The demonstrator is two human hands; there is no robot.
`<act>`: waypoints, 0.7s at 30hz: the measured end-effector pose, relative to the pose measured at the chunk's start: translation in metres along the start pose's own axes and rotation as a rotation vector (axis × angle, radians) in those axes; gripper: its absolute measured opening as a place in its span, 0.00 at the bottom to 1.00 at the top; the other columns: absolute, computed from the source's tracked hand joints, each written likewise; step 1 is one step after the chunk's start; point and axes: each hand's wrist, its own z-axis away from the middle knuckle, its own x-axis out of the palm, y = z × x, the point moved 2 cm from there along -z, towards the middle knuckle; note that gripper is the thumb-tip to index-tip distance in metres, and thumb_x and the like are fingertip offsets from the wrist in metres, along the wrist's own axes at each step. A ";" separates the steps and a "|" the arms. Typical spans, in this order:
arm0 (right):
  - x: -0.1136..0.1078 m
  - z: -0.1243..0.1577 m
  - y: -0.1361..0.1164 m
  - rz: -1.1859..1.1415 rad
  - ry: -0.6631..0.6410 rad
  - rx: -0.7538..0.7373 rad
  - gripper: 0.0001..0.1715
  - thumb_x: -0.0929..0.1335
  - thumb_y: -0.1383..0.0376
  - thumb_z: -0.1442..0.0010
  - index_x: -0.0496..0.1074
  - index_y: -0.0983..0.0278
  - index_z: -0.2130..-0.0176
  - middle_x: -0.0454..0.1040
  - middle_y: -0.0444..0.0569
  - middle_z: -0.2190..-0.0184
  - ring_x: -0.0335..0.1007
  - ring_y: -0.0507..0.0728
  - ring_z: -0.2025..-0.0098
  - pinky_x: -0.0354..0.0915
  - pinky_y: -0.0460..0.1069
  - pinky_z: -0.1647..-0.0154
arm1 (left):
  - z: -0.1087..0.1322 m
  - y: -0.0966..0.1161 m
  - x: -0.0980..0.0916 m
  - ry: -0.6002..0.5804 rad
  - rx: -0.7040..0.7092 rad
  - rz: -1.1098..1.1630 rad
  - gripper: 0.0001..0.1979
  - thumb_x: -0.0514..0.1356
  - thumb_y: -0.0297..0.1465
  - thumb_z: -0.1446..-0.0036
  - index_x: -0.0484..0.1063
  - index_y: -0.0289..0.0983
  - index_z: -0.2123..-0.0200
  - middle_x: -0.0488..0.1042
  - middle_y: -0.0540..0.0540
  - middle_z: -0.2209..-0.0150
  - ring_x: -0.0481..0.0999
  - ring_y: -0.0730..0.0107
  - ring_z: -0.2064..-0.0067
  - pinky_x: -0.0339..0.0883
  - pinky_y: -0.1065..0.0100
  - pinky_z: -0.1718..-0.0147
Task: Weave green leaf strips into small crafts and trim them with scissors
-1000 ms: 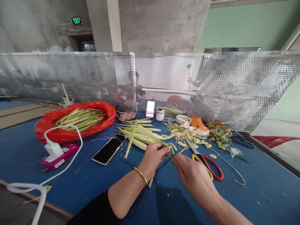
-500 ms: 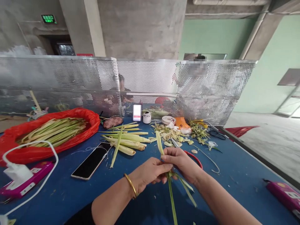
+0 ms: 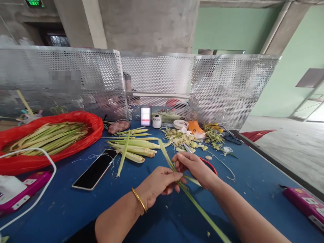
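A long pale-green leaf strip (image 3: 199, 206), like a corn husk, runs slantwise through my left hand (image 3: 164, 182), whose thumb and fingers pinch it. Its broader pale end (image 3: 164, 152) points up and away; the narrow end reaches the bottom edge. Beside it, my right hand (image 3: 196, 168) is closed, with curled fingertips close against the strip; what they grip is hidden. A shorter strip (image 3: 192, 181) sticks out below the right hand. Just behind that hand lie scissors (image 3: 208, 164) with red handles, partly covered. Several pale leaves (image 3: 136, 148) are spread out ahead of my left hand.
On the blue table (image 3: 141, 216) are a dark phone (image 3: 95, 170), a red bag (image 3: 95, 126) of leaf strips, and leaf scraps (image 3: 177, 140). Purple power strips (image 3: 303, 206) sit at both sides, with a white cable (image 3: 48, 182) at left. A perforated metal screen (image 3: 157, 74) stands behind.
The strip's lower end has swung right, and its upper end has tilted left. My right fingers have shifted slightly up from the left hand. The whole view has shifted a little.
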 end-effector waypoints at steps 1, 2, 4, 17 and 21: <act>-0.001 0.001 -0.001 0.109 -0.024 -0.016 0.24 0.61 0.48 0.39 0.67 0.63 0.73 0.67 0.42 0.79 0.61 0.50 0.78 0.58 0.46 0.74 | -0.001 0.000 -0.002 0.016 0.015 0.027 0.24 0.61 0.48 0.51 0.78 0.31 0.67 0.69 0.49 0.79 0.56 0.82 0.83 0.41 0.73 0.83; -0.002 0.002 -0.002 0.231 -0.024 -0.046 0.24 0.60 0.48 0.38 0.66 0.63 0.74 0.67 0.42 0.80 0.60 0.51 0.78 0.57 0.46 0.74 | -0.002 0.000 -0.004 0.029 0.028 0.055 0.25 0.60 0.50 0.51 0.77 0.31 0.67 0.70 0.48 0.79 0.58 0.82 0.83 0.41 0.73 0.83; -0.002 0.004 -0.003 0.428 0.010 -0.117 0.25 0.58 0.50 0.36 0.64 0.62 0.76 0.65 0.41 0.83 0.59 0.51 0.79 0.55 0.46 0.75 | -0.004 -0.001 -0.007 0.023 0.025 0.117 0.26 0.58 0.51 0.50 0.77 0.31 0.67 0.70 0.48 0.78 0.60 0.81 0.83 0.44 0.74 0.85; 0.002 0.004 0.001 0.542 0.169 -0.242 0.11 0.61 0.59 0.37 0.66 0.61 0.58 0.60 0.37 0.83 0.57 0.51 0.81 0.54 0.45 0.79 | -0.002 -0.003 -0.002 -0.114 -0.185 0.252 0.12 0.60 0.35 0.53 0.75 0.31 0.72 0.69 0.50 0.82 0.65 0.77 0.83 0.61 0.73 0.82; -0.001 0.001 0.003 0.569 0.270 -0.290 0.13 0.62 0.58 0.38 0.66 0.63 0.57 0.57 0.36 0.83 0.55 0.51 0.80 0.52 0.45 0.78 | -0.001 -0.003 -0.002 -0.159 -0.154 0.268 0.12 0.61 0.36 0.53 0.74 0.31 0.72 0.70 0.50 0.81 0.66 0.76 0.82 0.63 0.72 0.81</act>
